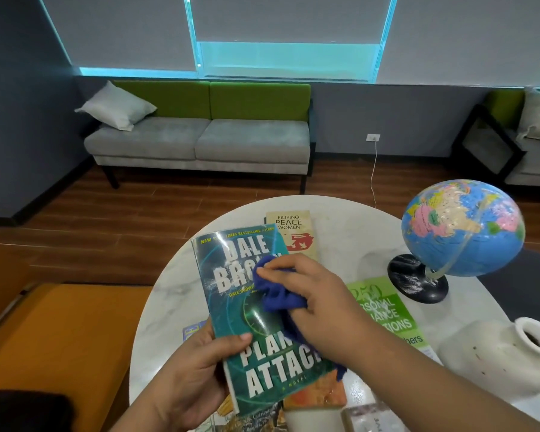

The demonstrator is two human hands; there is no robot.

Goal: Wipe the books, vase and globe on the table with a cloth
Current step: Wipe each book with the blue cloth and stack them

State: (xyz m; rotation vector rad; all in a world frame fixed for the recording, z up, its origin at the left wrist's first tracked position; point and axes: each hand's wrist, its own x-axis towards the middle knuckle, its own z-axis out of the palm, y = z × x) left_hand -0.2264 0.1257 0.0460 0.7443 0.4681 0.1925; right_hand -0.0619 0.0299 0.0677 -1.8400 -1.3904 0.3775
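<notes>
1. A teal Dale Brown paperback (231, 275) is held over the white marble surface (340, 244), at the lower centre of the frame.
2. Its lower left edge is gripped by the left hand (194, 369), with the thumb laid across the cover and the fingers curled underneath.
3. A bunched blue cloth (275, 294) is clutched in the right hand (318, 307) and pressed onto the middle of the cover.
4. A "Filipino Peace Women" book (290, 226) is seen lying behind the paperback, a green personal-finance book (387, 310) to its right, and an orange book (315, 394) beneath its lower corner.
5. The globe (462, 227) is stood on a black base at the right, and the white vase (496, 360) is placed at the lower right.
</notes>
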